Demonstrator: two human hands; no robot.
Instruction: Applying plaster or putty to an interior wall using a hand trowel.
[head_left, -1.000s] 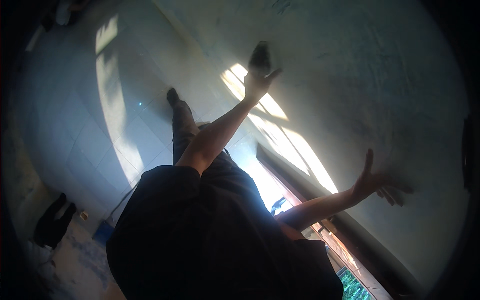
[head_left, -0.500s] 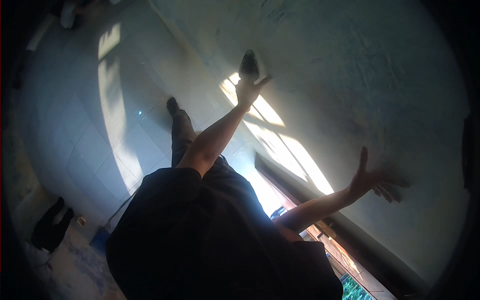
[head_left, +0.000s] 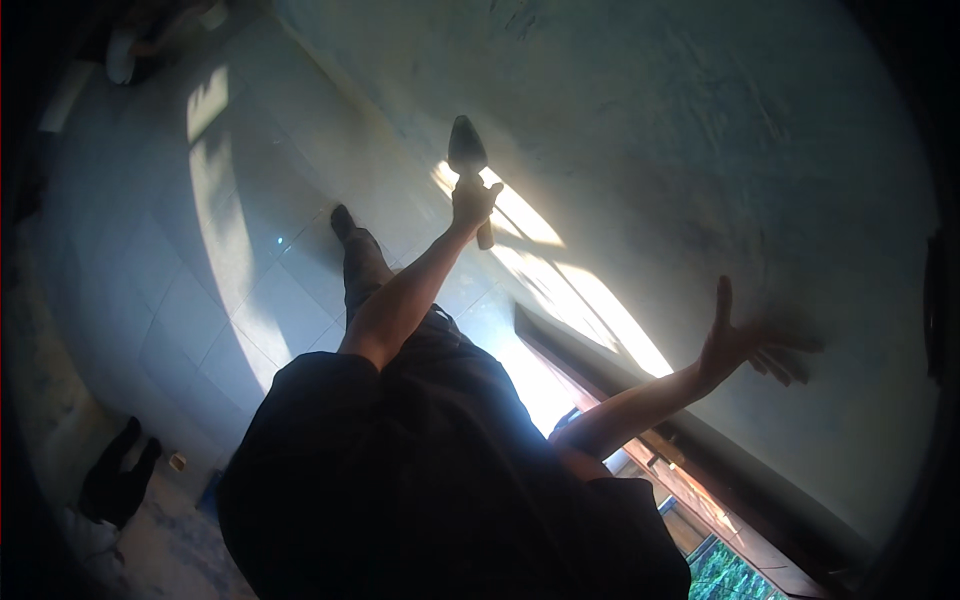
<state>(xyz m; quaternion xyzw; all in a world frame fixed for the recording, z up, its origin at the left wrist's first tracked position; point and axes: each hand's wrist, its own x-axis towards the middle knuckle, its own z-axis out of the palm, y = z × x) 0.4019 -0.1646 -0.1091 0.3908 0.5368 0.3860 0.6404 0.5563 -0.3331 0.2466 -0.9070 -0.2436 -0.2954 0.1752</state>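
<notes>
My left hand [head_left: 472,202] is closed round the handle of a trowel [head_left: 467,148]. The dark pointed blade sticks out beyond my fingers, and the butt of the handle shows below the palm. It is held in front of the plastered wall [head_left: 640,190], beside a bright sunlit patch; whether the blade touches the wall I cannot tell. Over to the right, my right hand [head_left: 745,350] spreads its fingers at the wall surface, thumb raised, holding nothing. Shadow blurs its fingertips.
A dark frame [head_left: 690,455] with a window-like opening and greenery beyond lies at lower right. Pale floor tiles [head_left: 170,300] with a strip of sunlight stretch to the left. Another person [head_left: 115,480] is at lower left, and part of one [head_left: 122,58] shows at upper left.
My left hand and the trowel have moved left and slightly down in the picture, and the handle's end has come into sight. My right hand stays nearly in place, spread.
</notes>
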